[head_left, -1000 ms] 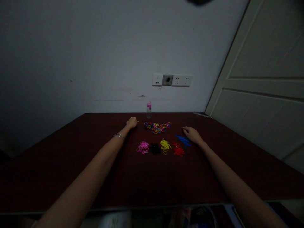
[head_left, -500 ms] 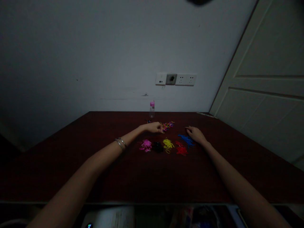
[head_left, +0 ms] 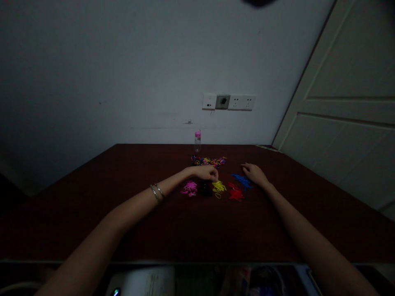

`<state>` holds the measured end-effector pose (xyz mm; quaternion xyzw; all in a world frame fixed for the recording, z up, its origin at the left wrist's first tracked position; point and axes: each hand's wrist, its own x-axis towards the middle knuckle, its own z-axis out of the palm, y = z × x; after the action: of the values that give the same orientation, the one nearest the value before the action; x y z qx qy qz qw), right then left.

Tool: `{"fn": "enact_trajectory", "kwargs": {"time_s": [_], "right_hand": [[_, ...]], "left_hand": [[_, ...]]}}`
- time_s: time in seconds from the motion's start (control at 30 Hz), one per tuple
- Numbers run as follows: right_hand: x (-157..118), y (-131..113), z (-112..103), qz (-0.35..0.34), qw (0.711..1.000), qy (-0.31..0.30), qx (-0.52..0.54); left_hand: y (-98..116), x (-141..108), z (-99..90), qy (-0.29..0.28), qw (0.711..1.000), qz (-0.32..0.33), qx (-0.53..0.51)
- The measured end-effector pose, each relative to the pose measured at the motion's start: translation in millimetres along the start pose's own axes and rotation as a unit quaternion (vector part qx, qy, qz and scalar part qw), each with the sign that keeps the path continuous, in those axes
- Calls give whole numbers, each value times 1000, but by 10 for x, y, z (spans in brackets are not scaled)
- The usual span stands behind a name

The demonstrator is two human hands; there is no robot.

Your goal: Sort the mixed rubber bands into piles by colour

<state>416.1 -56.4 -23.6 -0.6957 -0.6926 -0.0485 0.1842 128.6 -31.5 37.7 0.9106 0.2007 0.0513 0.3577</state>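
My left hand is closed in a pinch just above the yellow bands; what its fingertips hold is too small to make out. My right hand rests on the table with its fingers apart, beside the blue bands. Pink bands, a black pile and red bands lie in a row with the yellow ones. Behind my left hand spreads a mixed-colour pile, its front edge partly covered by that hand.
A clear bottle with a pink cap stands at the back of the dark red table, near the wall with sockets. A pale door is at the right. Items lie below the front edge, including a white object.
My left hand has moved from the mixed pile toward the yellow bands, uncovering more of the mixed pile. My right hand has stayed in place.
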Motion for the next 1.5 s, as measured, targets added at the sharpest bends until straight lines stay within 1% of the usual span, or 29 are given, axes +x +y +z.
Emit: {"fn": "enact_trajectory", "kwargs": {"time_s": [0.1,0.17,0.2,0.27,0.33,0.4,0.47,0.53,0.6,0.77,0.93,1.03,1.1,1.3,1.4,1.5], "right_hand": [[-8,-13,-14,2,1000,3,0],[-12,-21,-24,1,1000,4,3],[-13,-23,-28,-2,1000,3,4],[-13,-22,-31,-7,1000,1,4],[-10,-15,-29,-7,1000,2,5],[-8,-7,-26,-5,1000,7,9],[-8,-3,-23,-6,1000,10,13],[-9,-3,-23,-8,1000,10,13],[-11,-5,-24,-11,1000,9,12],[5,1,-31,-6,1000,13,14],[85,34,-26,12,1000,14,17],[203,43,19,13,999,43,25],[311,19,61,-3,998,56,41],[646,-225,194,-52,992,52,99],[772,-332,254,-55,991,48,110],[870,-368,302,-44,992,38,114]], "left_hand": [[-52,-61,-86,50,999,10,3],[-160,-123,-177,112,994,-7,17],[-238,-161,-228,159,987,-23,23],[-430,-250,-331,265,963,-51,24],[-639,-351,-419,354,931,-94,9],[-820,-452,-476,409,904,-127,-14],[-944,-536,-496,442,881,-155,-57],[-1005,-589,-486,460,865,-172,-106],[-1021,-609,-461,466,855,-178,-141],[-1044,-584,-424,463,858,-158,-157],[-1124,-566,-429,474,857,-154,-132],[-1151,-565,-427,474,859,-154,-116],[-1156,-569,-423,474,860,-156,-109],[-1165,-591,-418,485,855,-161,-87],[-1178,-596,-415,491,851,-164,-86],[-1187,-596,-405,492,850,-165,-84]]}}
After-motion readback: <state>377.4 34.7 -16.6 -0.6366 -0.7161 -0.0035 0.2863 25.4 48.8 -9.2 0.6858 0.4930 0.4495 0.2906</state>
